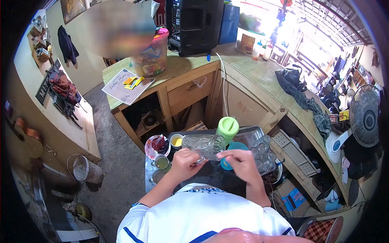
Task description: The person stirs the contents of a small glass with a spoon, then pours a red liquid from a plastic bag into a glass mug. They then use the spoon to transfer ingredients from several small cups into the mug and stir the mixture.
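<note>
A clear dimpled glass mug point(204, 146) lies tilted on its side above the dark table, held by my left hand point(185, 163), whose fingers are wrapped round its handle. Close to the mug's right end is my right hand point(240, 162), with fingers bent; whether they grip anything is too small to tell. Behind the mug stands a green lidded pitcher point(227, 128). A blue container point(238, 146) is partly hidden by my right hand. Several clear glasses point(263, 156) sit on a tray at the right.
Left of the mug are a bowl with dark red contents point(157, 146), a cup with yellow contents point(177, 141) and a mug of greenish liquid point(161, 162). A wooden counter point(178, 67) curves behind, bearing a speaker point(197, 26). A fan point(364, 117) stands at the right.
</note>
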The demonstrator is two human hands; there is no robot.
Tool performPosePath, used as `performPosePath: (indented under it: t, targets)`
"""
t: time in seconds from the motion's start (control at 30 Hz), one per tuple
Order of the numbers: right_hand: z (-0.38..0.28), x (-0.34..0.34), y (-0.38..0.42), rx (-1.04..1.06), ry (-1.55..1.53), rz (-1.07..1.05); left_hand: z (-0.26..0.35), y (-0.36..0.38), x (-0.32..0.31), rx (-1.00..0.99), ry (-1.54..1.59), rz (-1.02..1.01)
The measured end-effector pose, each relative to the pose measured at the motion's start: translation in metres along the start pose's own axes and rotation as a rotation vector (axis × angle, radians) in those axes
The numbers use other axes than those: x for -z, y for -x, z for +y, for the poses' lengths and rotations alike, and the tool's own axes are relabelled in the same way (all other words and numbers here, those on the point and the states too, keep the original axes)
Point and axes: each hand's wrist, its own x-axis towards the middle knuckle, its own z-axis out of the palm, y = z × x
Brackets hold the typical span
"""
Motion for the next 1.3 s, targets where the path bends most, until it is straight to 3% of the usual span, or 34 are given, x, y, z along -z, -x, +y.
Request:
performPosePath:
  t: [0.1,0.17,0.23,0.37,0.43,0.5,0.6,0.73,0.83,0.9,0.97,1.03,1.1,1.13,1.3]
  targets:
    - [-0.003,0.016,0.008,0.171,0.061,0.153,0.0,-0.002,-0.001,-0.002,0.008,-0.031]
    - [-0.01,0.036,0.019,0.131,-0.069,0.195,-0.003,0.002,-0.002,0.017,0.007,-0.047]
    - [-0.021,0.018,0.008,0.123,0.201,0.116,0.0,-0.001,-0.001,0.02,0.011,-0.049]
    - [-0.014,0.008,0.005,0.084,0.085,0.012,0.0,0.003,-0.002,0.072,0.058,-0.088]
    - [-0.017,0.032,0.012,0.302,0.312,0.202,-0.001,0.007,-0.002,0.082,0.067,-0.087]
    - [-0.018,0.026,0.005,0.296,0.372,0.211,0.001,0.009,-0.002,0.102,0.076,-0.093]
    - [-0.004,-0.001,-0.004,0.162,0.42,0.044,0.005,0.007,-0.001,0.196,0.161,-0.06]
    - [-0.03,0.03,0.002,0.304,0.582,0.292,0.002,0.011,0.004,0.316,0.254,-0.051]
    - [-0.017,0.009,-0.006,0.317,0.665,0.159,0.007,0.015,0.005,0.448,0.343,-0.097]
    - [-0.016,0.004,-0.006,0.308,0.557,0.06,0.008,0.014,0.005,0.515,0.457,-0.126]
    - [-0.029,0.02,-0.004,0.387,0.528,0.222,0.006,0.018,0.005,0.545,0.544,-0.139]
    - [-0.033,0.031,-0.002,0.418,0.486,0.264,0.001,0.026,0.004,0.729,0.851,-0.156]
    - [-0.031,0.022,-0.005,0.431,0.351,0.186,0.0,0.025,0.001,0.73,0.947,-0.149]
    - [-0.031,0.02,-0.009,0.365,0.363,0.005,-0.002,0.024,0.001,0.754,1.031,-0.158]
    - [-0.028,0.038,-0.006,0.231,0.143,0.181,-0.007,0.028,0.002,0.732,1.173,-0.275]
